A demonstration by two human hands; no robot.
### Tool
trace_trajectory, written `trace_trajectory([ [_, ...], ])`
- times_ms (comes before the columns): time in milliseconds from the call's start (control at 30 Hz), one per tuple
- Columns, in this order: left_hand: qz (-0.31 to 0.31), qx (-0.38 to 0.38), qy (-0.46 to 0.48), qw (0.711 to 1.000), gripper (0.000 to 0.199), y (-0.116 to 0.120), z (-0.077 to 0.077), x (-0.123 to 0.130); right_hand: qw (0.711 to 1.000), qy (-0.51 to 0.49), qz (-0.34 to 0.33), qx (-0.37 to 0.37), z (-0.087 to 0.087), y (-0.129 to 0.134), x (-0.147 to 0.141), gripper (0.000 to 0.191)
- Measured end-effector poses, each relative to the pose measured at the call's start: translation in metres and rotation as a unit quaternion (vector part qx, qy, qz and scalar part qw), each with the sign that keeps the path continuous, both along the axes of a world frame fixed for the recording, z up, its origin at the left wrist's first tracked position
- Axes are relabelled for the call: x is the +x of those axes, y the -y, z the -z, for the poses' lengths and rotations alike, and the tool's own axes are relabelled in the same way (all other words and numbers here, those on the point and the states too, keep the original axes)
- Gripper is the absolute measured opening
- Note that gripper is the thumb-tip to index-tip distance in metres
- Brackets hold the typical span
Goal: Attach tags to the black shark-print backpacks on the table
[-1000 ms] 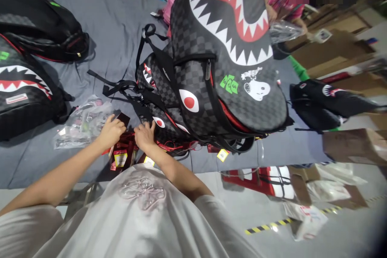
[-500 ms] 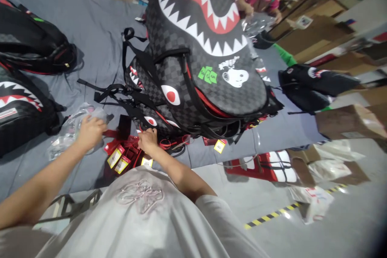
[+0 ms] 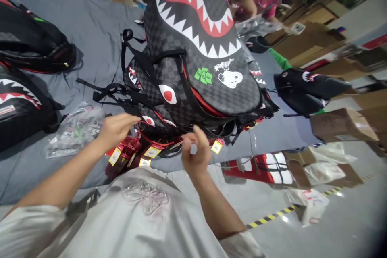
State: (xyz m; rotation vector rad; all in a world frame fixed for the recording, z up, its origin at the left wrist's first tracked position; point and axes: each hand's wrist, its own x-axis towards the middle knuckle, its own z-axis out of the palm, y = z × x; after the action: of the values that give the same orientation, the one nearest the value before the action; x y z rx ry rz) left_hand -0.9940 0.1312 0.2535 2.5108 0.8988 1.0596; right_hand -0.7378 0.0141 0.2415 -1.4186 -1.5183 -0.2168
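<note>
My left hand point(image 3: 116, 130) reaches over the red tags, its fingers pressed together beside the front of the stacked backpacks. Anything between its fingertips is hidden. My right hand point(image 3: 197, 153) is raised at the table edge with thumb and fingers in a pinch; what it holds is too small to make out. A thin red cord point(image 3: 157, 141) runs between the hands. Below lie red tags with yellow-and-white labels point(image 3: 152, 151). Just beyond is a black checkered backpack point(image 3: 181, 84) with a shark mouth, resting on a smaller shark-faced bag point(image 3: 137, 77).
A crumpled clear plastic bag point(image 3: 80, 127) lies left of my left hand. More black backpacks point(image 3: 33, 40) sit at far left. Another person point(image 3: 263, 2) handles clear plastic across the table. Cardboard boxes point(image 3: 341, 127) and a red-and-white item point(image 3: 260, 168) are at right.
My left hand has left the clear plastic bag and moved right to the red tags. My right hand has moved right and lifted away from the tags. The backpacks barely shift in view.
</note>
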Motion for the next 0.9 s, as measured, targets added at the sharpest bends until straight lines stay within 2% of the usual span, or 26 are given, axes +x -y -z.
trace_trajectory([
  [67,0.018,0.03,-0.004,0.999,0.025,-0.002,-0.002,0.024,0.996,0.056,0.045,-0.05,-0.017,0.0,0.015,0.042],
  [133,0.014,0.044,-0.029,0.998,0.023,-0.004,-0.004,0.045,0.992,0.089,0.046,-0.079,-0.023,0.0,0.022,0.029],
  [200,0.009,0.05,-0.061,0.997,0.023,-0.005,-0.007,0.061,0.995,0.072,0.019,-0.062,-0.02,0.002,0.024,0.025],
  [300,0.005,0.056,-0.096,0.994,0.026,-0.004,-0.01,0.077,0.998,-0.054,-0.009,-0.033,-0.007,0.009,0.024,0.033],
  [367,0.005,0.057,-0.111,0.992,0.026,-0.003,-0.011,0.084,0.991,-0.121,0.0,-0.051,0.001,0.012,0.023,0.032],
  [467,0.015,0.045,-0.124,0.991,0.027,0.0,-0.011,0.095,0.986,-0.131,0.018,-0.097,0.003,0.011,0.022,0.028],
  [567,0.036,0.011,-0.13,0.991,0.025,0.006,-0.014,0.109,0.987,-0.107,0.019,-0.119,-0.003,0.007,0.024,0.027],
  [633,0.064,-0.039,-0.13,0.989,0.023,0.009,-0.022,0.119,0.987,-0.07,0.034,-0.142,-0.008,0.007,0.029,0.024],
  [700,0.115,-0.15,-0.123,0.974,0.022,0.009,-0.033,0.126,0.982,-0.033,0.076,-0.168,-0.012,0.011,0.034,0.025],
  [800,0.221,-0.352,-0.099,0.904,0.022,0.0,-0.05,0.126,0.971,-0.009,0.156,-0.179,-0.014,0.021,0.043,0.024],
  [833,0.252,-0.396,-0.091,0.878,0.023,-0.004,-0.054,0.124,0.969,-0.015,0.17,-0.179,-0.015,0.024,0.045,0.023],
  [900,0.295,-0.45,-0.069,0.84,0.032,-0.01,-0.059,0.116,0.967,-0.061,0.158,-0.191,-0.015,0.032,0.048,0.021],
])
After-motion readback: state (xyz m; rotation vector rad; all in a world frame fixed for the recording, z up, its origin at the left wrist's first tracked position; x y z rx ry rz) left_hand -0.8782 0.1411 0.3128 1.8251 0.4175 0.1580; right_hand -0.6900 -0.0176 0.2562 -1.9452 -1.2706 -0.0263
